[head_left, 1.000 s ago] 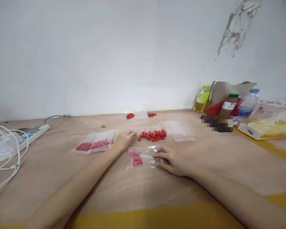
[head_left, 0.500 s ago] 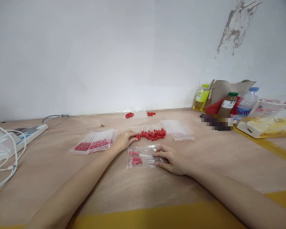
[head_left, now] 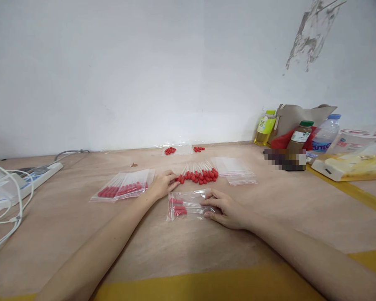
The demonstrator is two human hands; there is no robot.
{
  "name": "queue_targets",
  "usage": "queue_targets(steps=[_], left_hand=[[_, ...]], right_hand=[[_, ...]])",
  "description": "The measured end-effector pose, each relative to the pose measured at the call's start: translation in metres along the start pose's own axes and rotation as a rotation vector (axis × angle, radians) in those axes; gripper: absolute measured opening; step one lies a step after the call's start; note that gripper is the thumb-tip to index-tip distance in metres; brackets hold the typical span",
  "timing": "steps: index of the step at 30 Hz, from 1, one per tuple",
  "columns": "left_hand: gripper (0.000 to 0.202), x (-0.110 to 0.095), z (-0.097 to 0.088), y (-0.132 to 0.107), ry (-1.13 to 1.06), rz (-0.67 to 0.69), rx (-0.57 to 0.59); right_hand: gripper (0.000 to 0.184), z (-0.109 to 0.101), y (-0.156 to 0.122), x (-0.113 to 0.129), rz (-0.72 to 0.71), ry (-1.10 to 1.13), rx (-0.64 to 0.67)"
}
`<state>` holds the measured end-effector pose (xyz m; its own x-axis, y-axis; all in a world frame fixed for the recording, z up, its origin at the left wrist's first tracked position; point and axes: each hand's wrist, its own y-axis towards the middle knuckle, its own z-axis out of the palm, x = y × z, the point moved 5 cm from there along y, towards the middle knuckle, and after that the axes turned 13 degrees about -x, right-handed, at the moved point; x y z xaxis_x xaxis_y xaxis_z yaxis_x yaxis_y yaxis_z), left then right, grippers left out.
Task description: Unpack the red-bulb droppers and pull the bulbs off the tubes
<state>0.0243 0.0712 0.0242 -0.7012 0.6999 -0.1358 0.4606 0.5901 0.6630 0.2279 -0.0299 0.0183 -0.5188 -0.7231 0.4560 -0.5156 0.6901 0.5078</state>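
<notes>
Nearest: a yellow stripe [head_left: 191,288] runs along your edge of the brown-covered table [head_left: 163,255]. Beyond it, a clear zip bag [head_left: 192,195] lies flat in front of you, a few red-bulbed droppers [head_left: 180,212] inside, bulbs toward its left, red-lined edge. Your right hand [head_left: 225,209] rests on the opposite end, thumb and forefinger a little apart; can't tell whether film is pinched between them. Risk, my judgement: a light hold lets the slick bag slide; if that left edge is unsealed, which I can't make out, droppers could slip out with a tug.

Just past the bag, your left hand [head_left: 161,184] is at the left end of the dropper pile [head_left: 203,173]. Your fingers are close together beside the end bulbs; can't tell if one is gripped. Stems there overlap, so pulling one could drag or roll its neighbours.

Left of that hand, bags of droppers [head_left: 122,188] overlap near your forearm; a low sweep of the wrist might shift them. Right of the pile, flat clear bags [head_left: 230,167] lie layered; a brushing sleeve or draught could scatter them.

Farthest, near the wall: two small clusters of red bulbs [head_left: 170,151].
</notes>
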Motion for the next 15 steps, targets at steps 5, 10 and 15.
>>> queue_targets(steps=[5, 10, 15], left_hand=[[0.029, -0.001, -0.004, 0.001, -0.062, -0.081, -0.028], [0.039, 0.006, -0.001, 0.001, -0.101, -0.141, 0.007], [0.029, 0.009, 0.003, 0.002, -0.210, -0.193, -0.034]], right_hand=[[0.033, 0.000, 0.000, 0.000, -0.012, 0.007, -0.006], [0.033, 0.001, 0.000, -0.001, -0.015, 0.005, -0.010], [0.033, 0.002, 0.000, -0.003, -0.017, 0.006, -0.013]])
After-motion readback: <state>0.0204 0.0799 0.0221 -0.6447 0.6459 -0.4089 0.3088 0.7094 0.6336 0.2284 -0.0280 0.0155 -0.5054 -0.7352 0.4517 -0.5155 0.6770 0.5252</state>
